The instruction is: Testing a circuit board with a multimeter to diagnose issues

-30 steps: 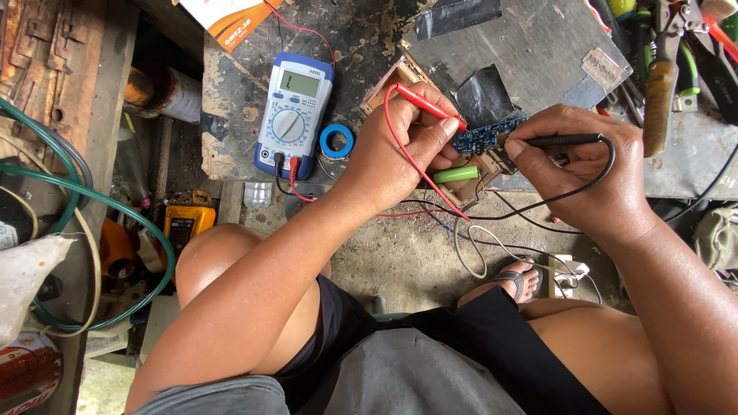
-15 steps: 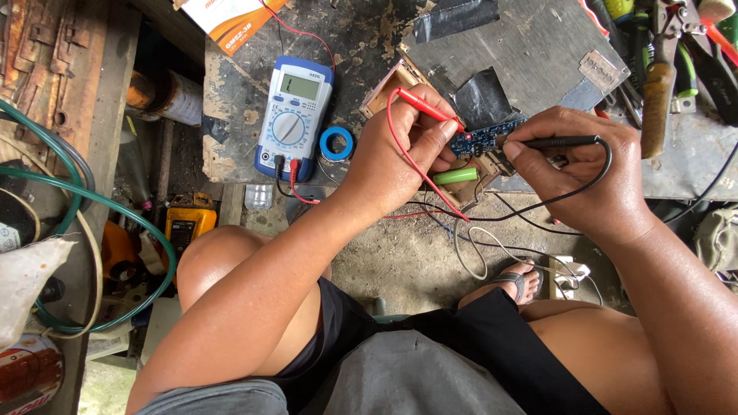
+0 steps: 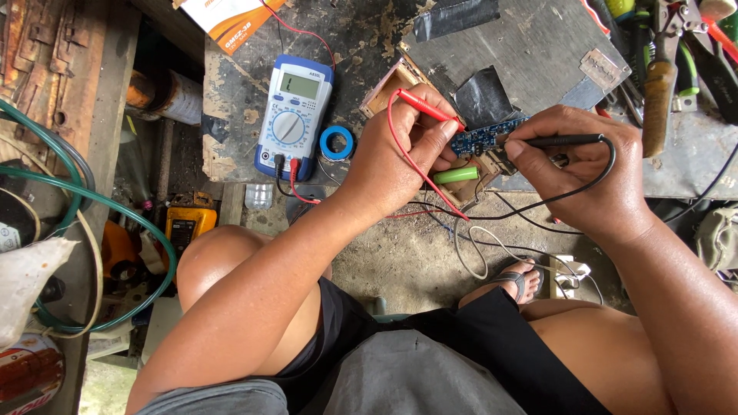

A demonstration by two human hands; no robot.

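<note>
My left hand (image 3: 403, 150) holds a red test probe (image 3: 425, 107), its tip touching a small blue circuit board (image 3: 484, 138). My right hand (image 3: 588, 169) grips a black test probe (image 3: 565, 141) pointed at the same board from the right. Under the board lies a green cylindrical cell (image 3: 455, 174) inside a small wooden box (image 3: 388, 84). Red and black leads run back to a white and blue multimeter (image 3: 294, 117) on the worn bench at the left.
A blue tape ring (image 3: 336, 142) lies beside the meter. Hand tools (image 3: 661, 84) pile up at the upper right. Green hose (image 3: 92, 200) loops at the left, and a yellow device (image 3: 188, 223) sits below the bench. My knees and sandalled foot (image 3: 519, 280) are beneath.
Both hands stay on the board with the probes; only a slight shift of the view and the probe tips shows.
</note>
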